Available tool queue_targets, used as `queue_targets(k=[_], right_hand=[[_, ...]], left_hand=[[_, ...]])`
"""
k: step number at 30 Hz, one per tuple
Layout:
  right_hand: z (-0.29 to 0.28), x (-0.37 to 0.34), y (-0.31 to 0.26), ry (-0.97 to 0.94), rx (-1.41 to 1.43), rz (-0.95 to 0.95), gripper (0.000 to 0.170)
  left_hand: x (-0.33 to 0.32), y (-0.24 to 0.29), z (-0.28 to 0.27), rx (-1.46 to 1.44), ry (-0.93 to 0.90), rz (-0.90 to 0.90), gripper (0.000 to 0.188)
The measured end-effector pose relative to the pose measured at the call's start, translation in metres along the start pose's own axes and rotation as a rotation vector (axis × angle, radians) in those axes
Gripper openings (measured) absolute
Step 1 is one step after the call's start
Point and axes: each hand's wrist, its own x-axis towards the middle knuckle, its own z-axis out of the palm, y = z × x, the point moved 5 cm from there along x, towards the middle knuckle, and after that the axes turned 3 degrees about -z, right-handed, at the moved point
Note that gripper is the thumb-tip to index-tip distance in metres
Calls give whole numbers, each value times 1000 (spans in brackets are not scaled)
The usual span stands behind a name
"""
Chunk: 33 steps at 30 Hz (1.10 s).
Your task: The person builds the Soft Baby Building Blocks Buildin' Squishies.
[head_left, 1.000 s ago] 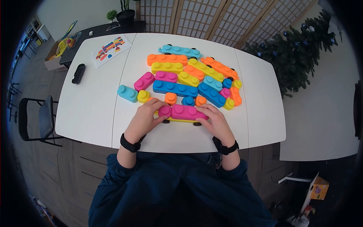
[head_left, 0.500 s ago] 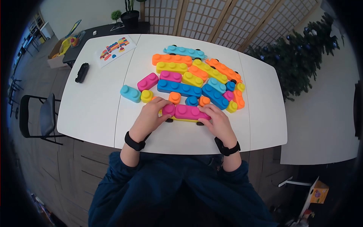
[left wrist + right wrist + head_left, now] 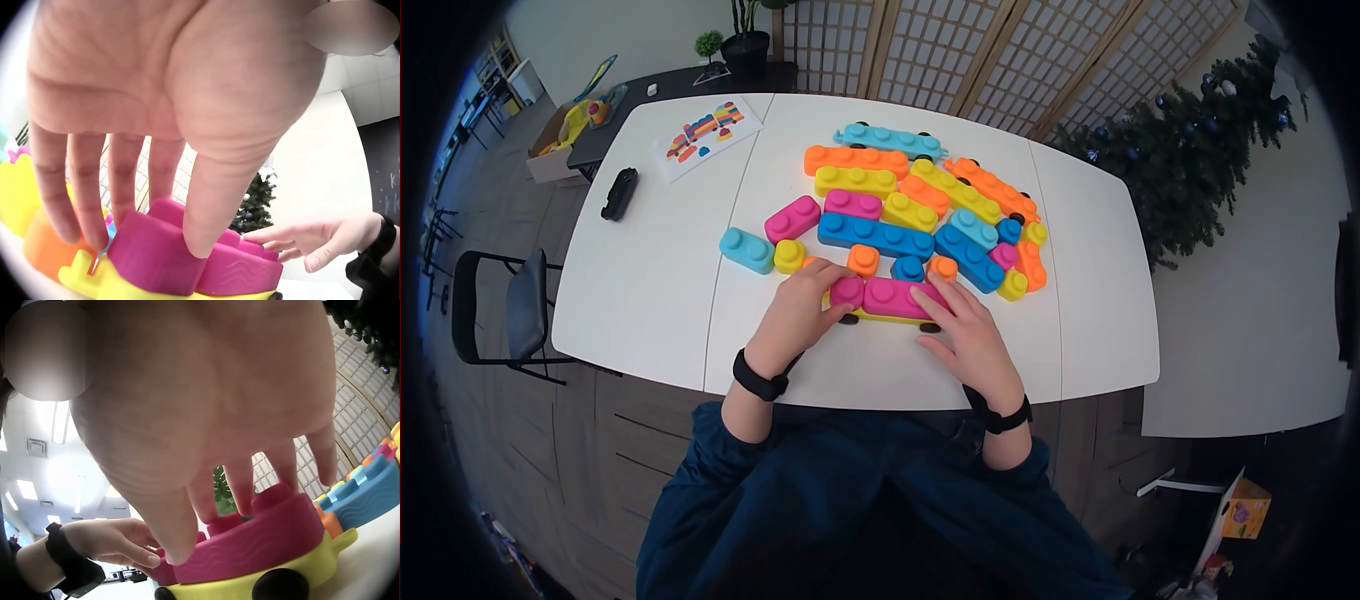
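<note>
A yellow wheeled base [image 3: 319, 565] stands near the table's front edge and carries two pink building blocks end to end. My left hand [image 3: 792, 308] pinches the small pink block [image 3: 847, 292] at its left end, thumb on the near face and fingertips behind. Along the rest of the base sits the longer pink block [image 3: 890, 296], with rounded studs and wavy lines on its side. My right hand [image 3: 978, 345] hovers at that block's right end, fingers extended over its top and thumb apart from it. Black wheels [image 3: 280, 585] show under the base.
Behind the base lie many blocks, among them a long blue block [image 3: 875, 236], a small orange block [image 3: 862, 260] and a light blue wheeled base [image 3: 890, 139]. A picture sheet [image 3: 708, 136] and a black object [image 3: 620, 194] lie on the white table's [image 3: 635, 290] left side.
My right hand has let go of the long pink block's right end and drawn back toward me, fingers loosened. The left hand keeps its pinch on the small pink block.
</note>
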Motion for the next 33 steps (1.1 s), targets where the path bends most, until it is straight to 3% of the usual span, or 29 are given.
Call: queue_targets(k=[14,16,19,22,23,29,33], right_hand=[[6,-3,5,-12,53,4,62],[1,-3,13,77,258,77,56],[-11,-4,23,238,276,175,43],[-9,-9,43,214,326,307,31],[-8,-8,44,238,317,265,24],[-1,-8,42,192,520,404,22],[-1,-7,41,210,506,358,24]], left_hand=[[0,0,-3,38,-22,26,39],[1,3,-10,54,-54,44,40],[-1,7,-29,15,-37,120,39],[-3,-1,-44,16,14,51,38],[-4,-2,-43,26,11,85,38],[-3,-1,-22,-29,-76,115,34],[0,-2,-20,-106,-46,71,27]])
